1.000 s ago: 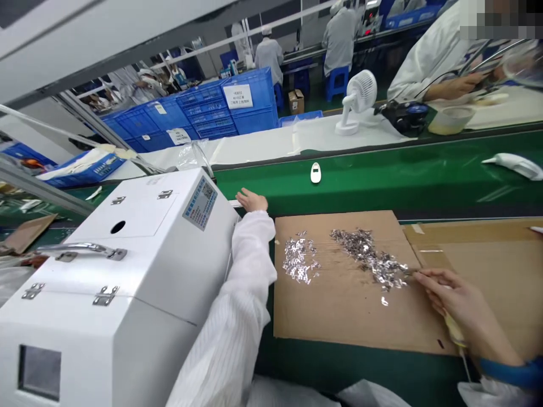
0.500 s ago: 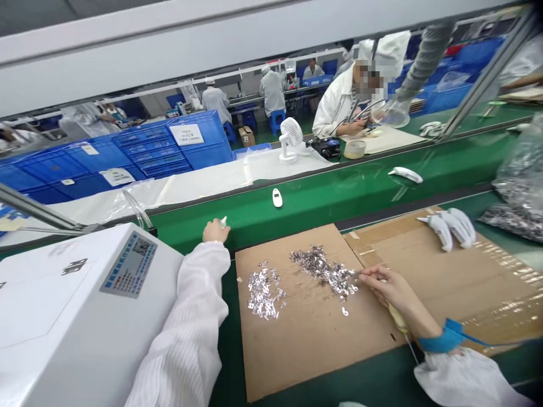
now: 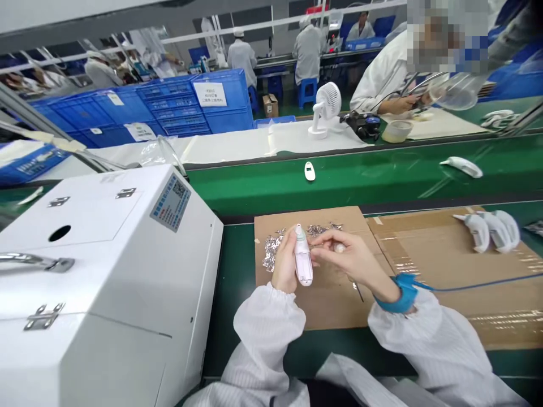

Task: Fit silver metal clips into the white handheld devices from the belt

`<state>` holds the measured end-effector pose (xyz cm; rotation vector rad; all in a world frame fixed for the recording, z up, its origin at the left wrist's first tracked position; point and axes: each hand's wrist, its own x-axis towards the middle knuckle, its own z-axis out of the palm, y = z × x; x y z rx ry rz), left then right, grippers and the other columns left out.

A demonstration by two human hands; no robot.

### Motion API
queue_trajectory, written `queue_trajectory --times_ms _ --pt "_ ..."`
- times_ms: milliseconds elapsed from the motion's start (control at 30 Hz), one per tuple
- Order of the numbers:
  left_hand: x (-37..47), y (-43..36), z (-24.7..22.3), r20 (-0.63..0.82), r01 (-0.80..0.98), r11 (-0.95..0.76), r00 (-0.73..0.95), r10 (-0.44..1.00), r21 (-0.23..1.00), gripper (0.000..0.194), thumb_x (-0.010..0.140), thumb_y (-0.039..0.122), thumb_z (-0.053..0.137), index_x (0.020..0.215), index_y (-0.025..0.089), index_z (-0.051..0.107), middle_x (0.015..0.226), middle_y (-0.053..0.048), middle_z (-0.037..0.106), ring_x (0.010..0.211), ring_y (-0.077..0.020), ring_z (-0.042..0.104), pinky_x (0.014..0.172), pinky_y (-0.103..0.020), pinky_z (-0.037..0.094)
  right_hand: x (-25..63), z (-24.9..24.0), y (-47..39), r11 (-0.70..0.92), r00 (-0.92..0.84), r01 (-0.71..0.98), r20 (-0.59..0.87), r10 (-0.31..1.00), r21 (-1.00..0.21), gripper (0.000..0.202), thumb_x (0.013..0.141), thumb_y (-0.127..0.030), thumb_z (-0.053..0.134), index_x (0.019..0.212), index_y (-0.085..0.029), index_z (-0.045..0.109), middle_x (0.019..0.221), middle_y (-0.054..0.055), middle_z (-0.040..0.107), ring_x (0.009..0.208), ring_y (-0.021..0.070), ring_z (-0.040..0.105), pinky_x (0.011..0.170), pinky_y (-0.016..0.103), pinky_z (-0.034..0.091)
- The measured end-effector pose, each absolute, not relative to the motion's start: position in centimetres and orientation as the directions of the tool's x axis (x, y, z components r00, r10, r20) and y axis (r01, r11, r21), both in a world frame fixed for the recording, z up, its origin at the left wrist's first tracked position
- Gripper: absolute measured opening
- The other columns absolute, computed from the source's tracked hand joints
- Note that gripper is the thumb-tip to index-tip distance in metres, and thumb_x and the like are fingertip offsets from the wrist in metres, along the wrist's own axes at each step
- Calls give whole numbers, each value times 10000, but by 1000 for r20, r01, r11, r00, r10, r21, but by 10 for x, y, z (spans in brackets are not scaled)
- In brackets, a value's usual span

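Note:
My left hand (image 3: pixel 285 261) is wrapped round a white handheld device (image 3: pixel 304 261), held upright with its narrow tip up, above the cardboard sheet (image 3: pixel 331 314). Close to the device's right side, my right hand (image 3: pixel 345 257) has thumb and forefinger pinched on something too small to make out. A thin tool shaft (image 3: pixel 358 291) shows below the right palm, its handle mostly hidden by the hand. Small shiny metal parts (image 3: pixel 271 249) lie left of the device, and another pile (image 3: pixel 318 229) lies behind my hands, partly hidden.
A white hinged machine (image 3: pixel 127 254) stands at the left. Several white curved housings (image 3: pixel 494 229) lie on the right cardboard (image 3: pixel 445 265). One small white device (image 3: pixel 310 171) sits on the green belt (image 3: pixel 254 189). Across it are a fan (image 3: pixel 326 107) and a person (image 3: pixel 392 73).
My left hand has come back from the green belt, now holding the white device. My right hand has left the metal pile and moved beside the device. The view has shifted.

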<state>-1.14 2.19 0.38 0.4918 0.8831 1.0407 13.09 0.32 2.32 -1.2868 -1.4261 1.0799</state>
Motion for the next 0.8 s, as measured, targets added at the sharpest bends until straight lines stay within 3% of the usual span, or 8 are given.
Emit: queue_trajectory --times_ms 167,633,733,800 --pt "-15 6 11 -317 -526 346 149 937 777 475 832 504 688 1200 222 582 760 15 560 454 -74 488 343 -189 386 126 16 -3 169 -107 263 146 984 -950 141 735 -339 781 802 -217 758 644 -8 642 591 122 539 567 258 415" --pt "-12 -3 22 -319 -540 335 126 939 772 424 854 508 662 1188 259 584 759 5 567 424 -86 474 346 -221 390 126 24 -14 201 -150 384 154 977 -901 171 790 -391 745 833 -226 758 602 -12 640 549 133 528 543 264 413" --pt "-11 -3 22 -332 -552 342 122 935 760 427 856 511 662 1191 261 573 763 8 568 438 -86 475 362 -217 379 123 22 -19 327 -181 483 273 945 -812 171 868 -378 681 873 -227 761 662 1 677 589 136 574 573 262 437" --pt "-10 -2 20 -362 -567 351 98 927 745 400 867 500 656 1172 259 568 756 12 566 470 -86 491 395 -204 379 120 19 -24 431 -213 621 389 896 -655 232 945 -353 586 938 -215 772 740 28 703 643 140 613 601 264 442"
